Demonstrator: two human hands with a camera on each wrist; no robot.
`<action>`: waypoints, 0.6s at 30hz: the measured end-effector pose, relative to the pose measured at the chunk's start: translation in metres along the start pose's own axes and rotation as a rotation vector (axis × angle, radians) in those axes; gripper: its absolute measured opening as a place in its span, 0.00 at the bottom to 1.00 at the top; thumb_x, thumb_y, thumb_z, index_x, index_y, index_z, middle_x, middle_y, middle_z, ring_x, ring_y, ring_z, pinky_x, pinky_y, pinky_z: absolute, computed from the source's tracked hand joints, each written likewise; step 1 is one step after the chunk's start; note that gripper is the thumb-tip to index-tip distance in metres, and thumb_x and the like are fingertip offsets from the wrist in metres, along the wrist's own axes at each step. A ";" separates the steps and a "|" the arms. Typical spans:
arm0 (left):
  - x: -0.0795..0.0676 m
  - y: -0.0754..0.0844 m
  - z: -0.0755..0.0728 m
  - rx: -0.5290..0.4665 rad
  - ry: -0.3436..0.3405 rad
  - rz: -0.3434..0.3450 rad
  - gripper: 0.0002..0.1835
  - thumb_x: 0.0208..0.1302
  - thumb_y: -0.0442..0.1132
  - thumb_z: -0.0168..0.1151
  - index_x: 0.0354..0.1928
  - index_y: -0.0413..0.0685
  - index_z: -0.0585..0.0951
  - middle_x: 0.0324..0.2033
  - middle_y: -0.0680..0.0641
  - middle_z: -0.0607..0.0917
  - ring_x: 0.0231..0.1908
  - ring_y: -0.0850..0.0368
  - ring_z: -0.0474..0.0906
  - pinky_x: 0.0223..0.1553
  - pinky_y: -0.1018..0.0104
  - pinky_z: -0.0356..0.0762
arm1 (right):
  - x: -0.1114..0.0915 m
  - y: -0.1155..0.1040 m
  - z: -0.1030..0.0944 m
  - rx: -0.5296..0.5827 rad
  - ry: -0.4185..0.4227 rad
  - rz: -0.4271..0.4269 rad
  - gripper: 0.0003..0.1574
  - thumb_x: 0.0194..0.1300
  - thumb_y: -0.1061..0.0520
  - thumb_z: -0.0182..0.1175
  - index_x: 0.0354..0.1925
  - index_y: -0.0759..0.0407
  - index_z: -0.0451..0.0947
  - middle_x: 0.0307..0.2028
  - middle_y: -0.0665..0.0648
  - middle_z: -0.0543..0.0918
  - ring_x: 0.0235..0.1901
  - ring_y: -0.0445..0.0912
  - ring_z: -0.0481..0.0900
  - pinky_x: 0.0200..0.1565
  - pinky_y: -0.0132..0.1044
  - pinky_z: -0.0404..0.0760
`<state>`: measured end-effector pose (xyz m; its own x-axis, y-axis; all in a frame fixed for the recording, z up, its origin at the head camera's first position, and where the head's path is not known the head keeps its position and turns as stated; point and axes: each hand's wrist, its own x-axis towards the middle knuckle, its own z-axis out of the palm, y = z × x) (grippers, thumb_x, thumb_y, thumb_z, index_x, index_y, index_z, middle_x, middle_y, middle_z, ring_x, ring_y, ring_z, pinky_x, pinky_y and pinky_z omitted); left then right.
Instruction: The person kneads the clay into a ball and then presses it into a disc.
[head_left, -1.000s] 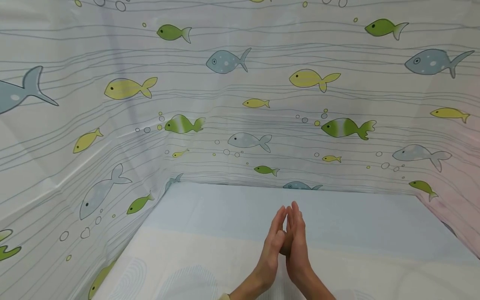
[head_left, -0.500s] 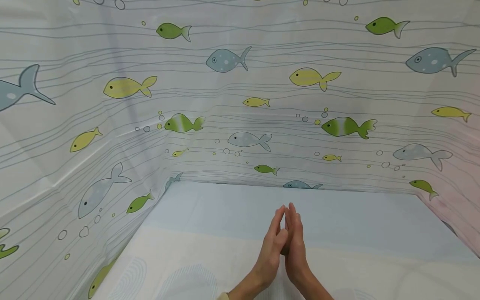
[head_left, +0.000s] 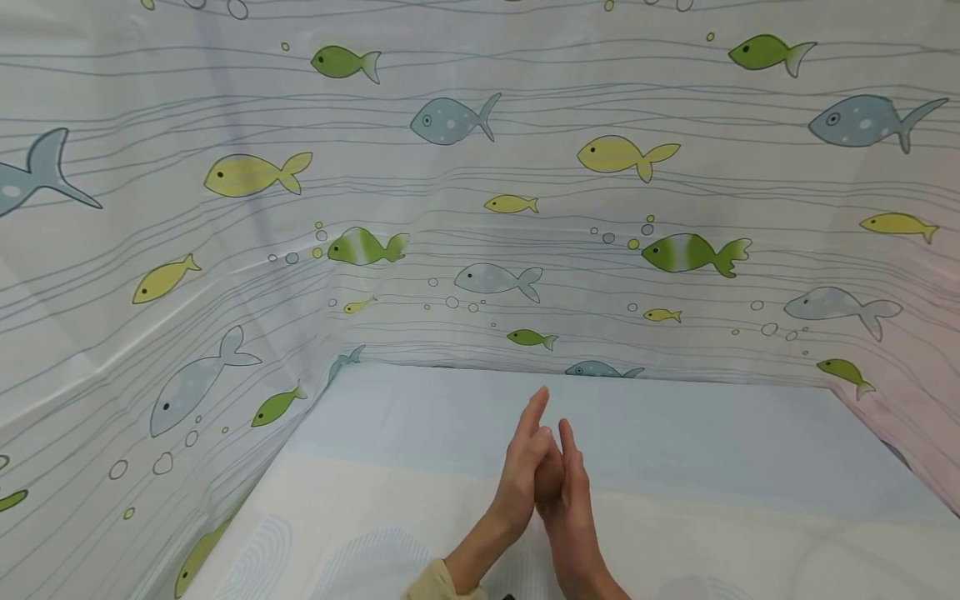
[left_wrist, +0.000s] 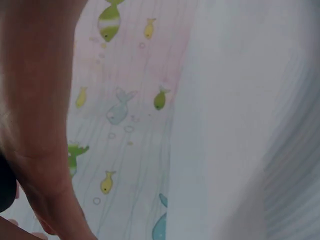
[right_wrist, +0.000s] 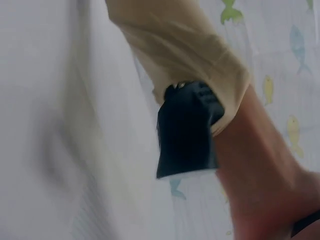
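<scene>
Palm to palm in the head view, my left hand [head_left: 516, 479] and right hand [head_left: 576, 498] press a rounded brown lump [head_left: 550, 482] between them. Fingers of both hands point away from me, mostly straight. The left fingertips reach farther forward than the right ones. Parts of the lump are covered by the palms and the left thumb. In the left wrist view a bare arm and wrist [left_wrist: 37, 110] fill the left side. The right wrist view catches a beige sleeve [right_wrist: 185, 45] and a bare wrist; the lump shows in neither wrist view.
Below the hands lies a flat surface [head_left: 360, 492] with a pale blue band and white arc patterns. A sheet [head_left: 420, 208] printed with fish rises at the back and sides. A dark wrist-worn device [right_wrist: 187, 130] sits at the beige sleeve's cuff.
Both hands have shifted left. The left hand has slid forward along the right, so their fingertips no longer line up, and more of the brown lump shows between the palms.
</scene>
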<state>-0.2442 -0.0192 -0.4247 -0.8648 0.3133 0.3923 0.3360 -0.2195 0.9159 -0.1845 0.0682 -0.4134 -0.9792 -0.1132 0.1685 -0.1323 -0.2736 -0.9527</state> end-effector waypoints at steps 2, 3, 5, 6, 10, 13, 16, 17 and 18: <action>-0.001 -0.002 -0.001 0.010 -0.003 -0.010 0.33 0.75 0.49 0.36 0.78 0.51 0.51 0.77 0.52 0.52 0.77 0.53 0.41 0.73 0.43 0.35 | -0.001 -0.002 0.001 -0.013 -0.016 -0.023 0.38 0.78 0.37 0.15 0.79 0.45 0.25 0.79 0.55 0.38 0.76 0.43 0.41 0.70 0.60 0.46; -0.002 -0.004 -0.002 0.015 -0.006 -0.021 0.33 0.75 0.50 0.34 0.79 0.51 0.51 0.77 0.52 0.52 0.77 0.53 0.41 0.73 0.42 0.35 | -0.001 -0.004 0.001 -0.024 -0.019 -0.030 0.38 0.78 0.37 0.15 0.79 0.44 0.25 0.79 0.55 0.37 0.77 0.47 0.37 0.70 0.62 0.45; -0.006 -0.008 -0.001 0.024 -0.021 -0.042 0.32 0.76 0.51 0.31 0.79 0.52 0.50 0.77 0.53 0.51 0.77 0.52 0.40 0.73 0.41 0.34 | 0.000 -0.006 0.001 -0.040 -0.015 -0.040 0.38 0.78 0.37 0.15 0.79 0.43 0.27 0.79 0.54 0.33 0.77 0.53 0.30 0.71 0.65 0.40; -0.008 -0.010 0.000 0.029 -0.031 -0.051 0.32 0.76 0.52 0.29 0.79 0.53 0.50 0.78 0.53 0.50 0.77 0.52 0.39 0.73 0.41 0.33 | 0.001 -0.007 0.001 -0.044 -0.004 -0.047 0.38 0.78 0.37 0.16 0.79 0.44 0.28 0.79 0.53 0.33 0.77 0.54 0.29 0.70 0.66 0.37; -0.016 -0.014 0.006 0.053 -0.072 -0.052 0.31 0.78 0.50 0.27 0.79 0.55 0.48 0.78 0.55 0.49 0.77 0.54 0.35 0.73 0.42 0.32 | 0.008 -0.008 -0.002 -0.044 0.082 -0.011 0.39 0.77 0.34 0.22 0.79 0.42 0.33 0.79 0.48 0.38 0.78 0.50 0.32 0.71 0.63 0.31; -0.019 -0.015 0.012 0.069 -0.093 -0.046 0.30 0.78 0.49 0.28 0.79 0.57 0.47 0.78 0.56 0.48 0.77 0.55 0.35 0.73 0.42 0.35 | 0.013 -0.005 -0.006 -0.041 0.142 0.023 0.41 0.76 0.32 0.25 0.80 0.42 0.34 0.79 0.47 0.38 0.78 0.48 0.32 0.72 0.61 0.33; -0.021 -0.015 0.016 0.080 -0.106 -0.045 0.30 0.79 0.50 0.27 0.79 0.57 0.45 0.78 0.56 0.47 0.77 0.54 0.35 0.72 0.39 0.37 | 0.019 -0.002 -0.012 -0.041 0.181 0.052 0.42 0.75 0.30 0.27 0.79 0.40 0.34 0.79 0.47 0.36 0.78 0.47 0.32 0.72 0.62 0.36; -0.022 -0.014 0.017 0.083 -0.108 -0.050 0.30 0.79 0.50 0.27 0.79 0.58 0.45 0.78 0.56 0.46 0.77 0.53 0.35 0.72 0.37 0.38 | 0.020 -0.001 -0.013 -0.042 0.194 0.062 0.42 0.75 0.30 0.28 0.79 0.40 0.35 0.79 0.47 0.36 0.78 0.47 0.32 0.72 0.62 0.37; -0.022 -0.013 0.018 0.086 -0.111 -0.052 0.30 0.79 0.50 0.27 0.79 0.59 0.45 0.78 0.55 0.46 0.77 0.53 0.34 0.71 0.37 0.39 | 0.022 -0.001 -0.015 -0.042 0.209 0.071 0.43 0.75 0.29 0.28 0.79 0.39 0.35 0.79 0.47 0.36 0.78 0.47 0.32 0.72 0.62 0.38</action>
<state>-0.2223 -0.0068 -0.4436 -0.8367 0.4238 0.3469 0.3269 -0.1218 0.9372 -0.2080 0.0807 -0.4128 -0.9963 0.0709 0.0487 -0.0640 -0.2318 -0.9707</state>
